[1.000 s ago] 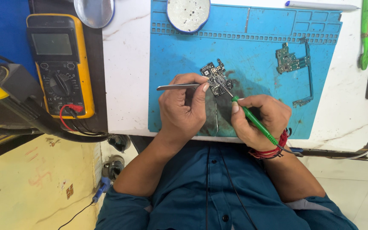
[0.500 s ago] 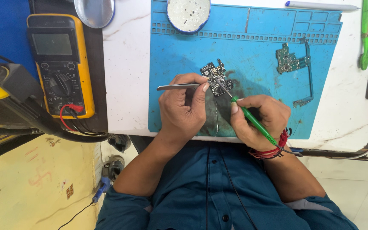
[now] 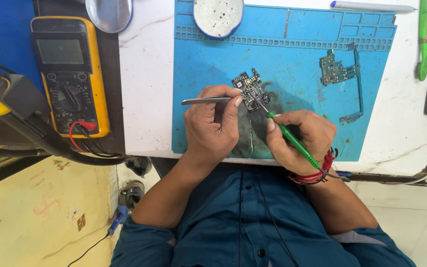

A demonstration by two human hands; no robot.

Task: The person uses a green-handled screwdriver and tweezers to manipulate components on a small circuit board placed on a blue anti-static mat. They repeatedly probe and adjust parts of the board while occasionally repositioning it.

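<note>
Overhead, head view: left hand (image 3: 212,126) pinches steel tweezers (image 3: 206,100) beside a small dark circuit board (image 3: 251,91) lying on the blue mat (image 3: 292,59). Right hand (image 3: 300,138) is closed around a green-handled probe (image 3: 292,139), tip on the board. Board looks light, stiff, fragile; best gripped by its edges. Tip contact point too small to resolve.

Single head-worn view, looking straight down, close above blue mat (image 3: 292,59)
</note>
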